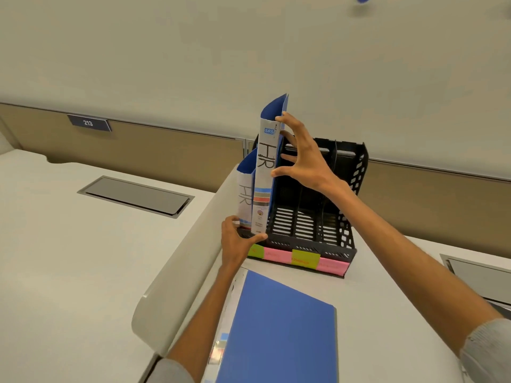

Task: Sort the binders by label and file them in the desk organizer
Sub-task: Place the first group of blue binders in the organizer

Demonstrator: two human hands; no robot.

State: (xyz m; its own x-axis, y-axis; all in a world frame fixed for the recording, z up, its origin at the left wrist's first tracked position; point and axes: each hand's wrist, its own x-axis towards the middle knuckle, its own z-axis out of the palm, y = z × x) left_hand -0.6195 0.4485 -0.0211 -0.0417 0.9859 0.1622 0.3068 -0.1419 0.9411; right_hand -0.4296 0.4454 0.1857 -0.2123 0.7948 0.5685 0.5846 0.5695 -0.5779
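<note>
Your right hand [300,161] is gripping the taller HR binder [262,183], thumb on its spine and fingers spread behind its cover. The binder is standing at the left end of the desk organizer [336,251], beside a shorter HR binder [244,197]. Your left hand [237,239] is clutching the organizer's front corner. A flat blue binder [282,327] is lying on the bench [373,288] between your forearms, and a curved partition [177,272] is crowding your left wrist.

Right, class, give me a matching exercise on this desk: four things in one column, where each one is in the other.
1 tall binder
2 short binder
3 nearest binder
4 sticky notes

A lying on the desk
B along the organizer front
C held by the right hand
D leftmost in the organizer

Pairs: 1-C, 2-D, 3-A, 4-B.
</note>
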